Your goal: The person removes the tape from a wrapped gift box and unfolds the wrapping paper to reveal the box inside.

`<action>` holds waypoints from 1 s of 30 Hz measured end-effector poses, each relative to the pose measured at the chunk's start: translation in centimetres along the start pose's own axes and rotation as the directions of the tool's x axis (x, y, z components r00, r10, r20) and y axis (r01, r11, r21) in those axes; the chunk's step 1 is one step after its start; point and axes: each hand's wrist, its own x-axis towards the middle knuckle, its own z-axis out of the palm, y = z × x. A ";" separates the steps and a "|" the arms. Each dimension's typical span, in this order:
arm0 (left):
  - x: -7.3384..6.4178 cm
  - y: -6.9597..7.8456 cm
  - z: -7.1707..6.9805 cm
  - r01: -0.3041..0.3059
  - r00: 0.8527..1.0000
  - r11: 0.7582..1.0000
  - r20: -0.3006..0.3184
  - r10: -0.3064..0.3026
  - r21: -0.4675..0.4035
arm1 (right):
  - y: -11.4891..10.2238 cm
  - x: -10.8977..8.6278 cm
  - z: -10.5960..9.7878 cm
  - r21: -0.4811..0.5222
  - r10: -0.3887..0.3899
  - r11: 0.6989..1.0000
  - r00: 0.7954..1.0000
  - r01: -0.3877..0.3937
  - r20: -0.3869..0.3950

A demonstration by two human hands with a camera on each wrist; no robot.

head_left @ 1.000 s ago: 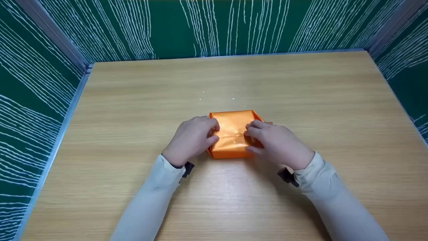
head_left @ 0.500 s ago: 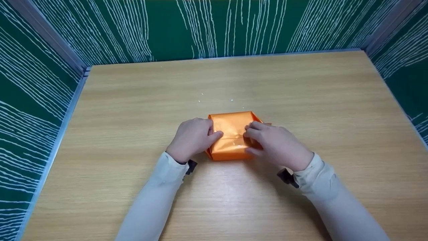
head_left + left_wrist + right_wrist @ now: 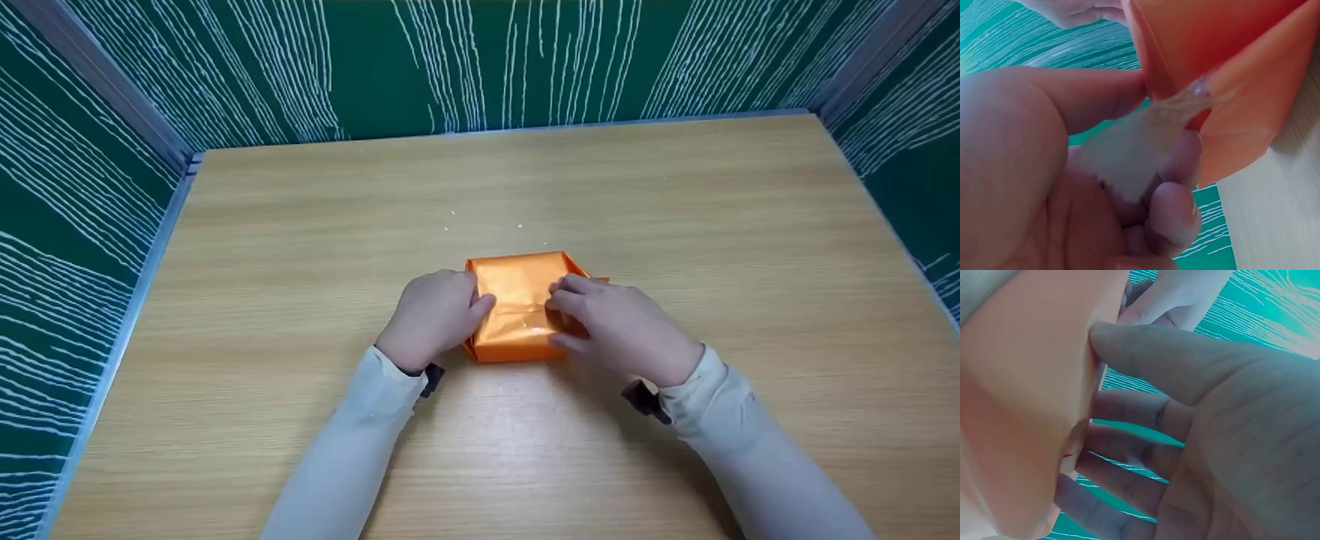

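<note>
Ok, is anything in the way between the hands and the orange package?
Between the right hand and the orange package, nothing visible: they touch. At the left hand, what looks like clear tape juts from the package's end between thumb and fingers, yet that thumb touches the package.

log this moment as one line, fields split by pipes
orange-wrapped parcel: on wood-grain table | left hand: touching left end | right hand: touching right end | translucent tape strip: at left end, jagged edge off parcel

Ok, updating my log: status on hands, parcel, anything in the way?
Left hand and right hand on orange parcel, opposite ends. Tape strip jutting from left end. White specks beyond, not blocking.
</note>
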 end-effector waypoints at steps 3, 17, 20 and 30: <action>0.0 0.1 0.0 -0.007 1.000 1.000 -0.013 0.007 0.003 | 0.1 -0.1 0.1 -0.006 -0.011 1.000 1.000 0.011 -0.014; 0.0 -0.2 0.2 -0.016 1.000 1.000 -0.026 0.016 -0.010 | -0.2 0.1 0.0 0.004 0.038 0.999 0.998 -0.038 0.041; -0.1 -0.1 0.2 -0.020 0.999 1.000 -0.025 0.020 -0.003 | -0.2 0.1 0.0 0.004 0.037 0.999 0.998 -0.038 0.045; 0.2 -0.1 0.2 -0.036 0.999 0.999 -0.020 0.036 0.004 | 0.0 0.0 0.1 -0.014 -0.005 1.000 1.000 0.005 -0.001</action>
